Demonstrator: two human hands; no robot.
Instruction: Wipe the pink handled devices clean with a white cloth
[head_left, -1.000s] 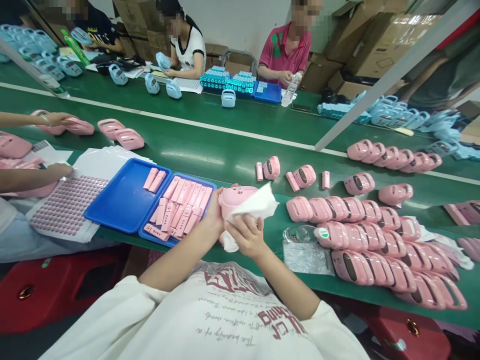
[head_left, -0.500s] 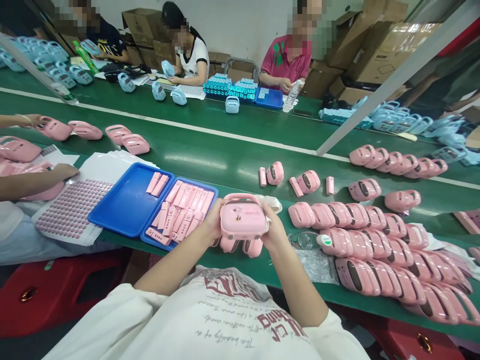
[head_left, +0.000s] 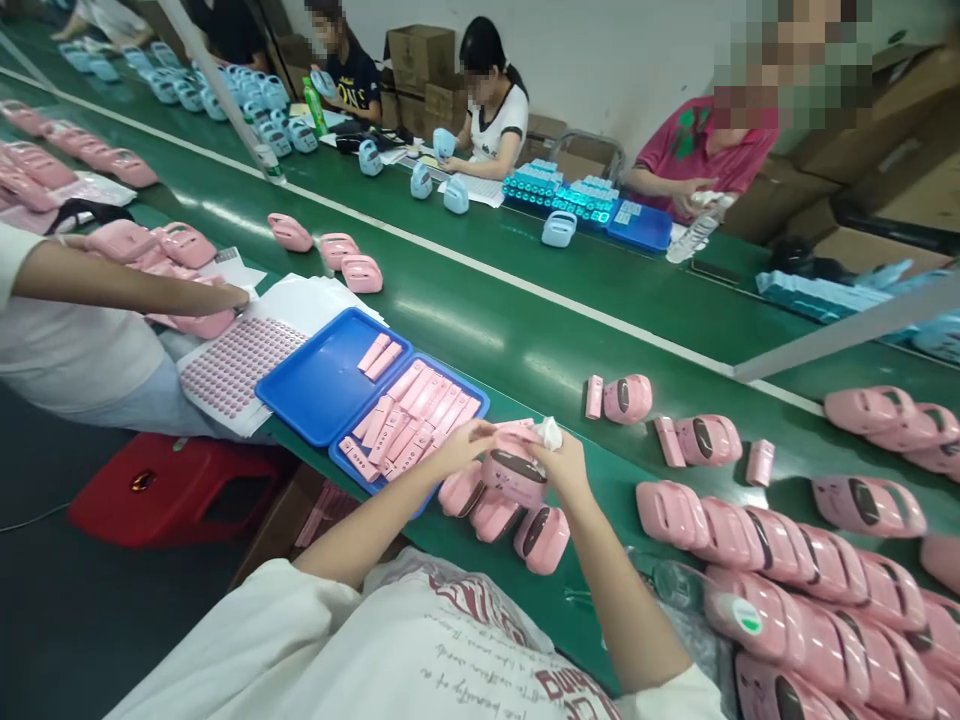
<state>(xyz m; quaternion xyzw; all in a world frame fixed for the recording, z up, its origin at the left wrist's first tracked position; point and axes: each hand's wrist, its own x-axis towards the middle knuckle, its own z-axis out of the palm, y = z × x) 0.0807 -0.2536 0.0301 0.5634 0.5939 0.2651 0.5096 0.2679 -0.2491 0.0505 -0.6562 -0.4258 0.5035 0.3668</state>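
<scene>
Pink case point(head_left: 517, 476): 1 | left hand point(head_left: 466, 447), right hand point(head_left: 567, 466): gripping it | cloth point(head_left: 550, 433): probably 1

I work in fairly bright, cool light, apparently from overhead; it leaves whitish glare on the green table point(head_left: 450, 290) mid-frame and small highlights on the pink cases point(head_left: 671, 515). The floor point(head_left: 37, 580) at lower left sinks into darkness. Blur softens the lower right, wide-angle distortion stretches my edges, and pixelation masks patches up top.
</scene>
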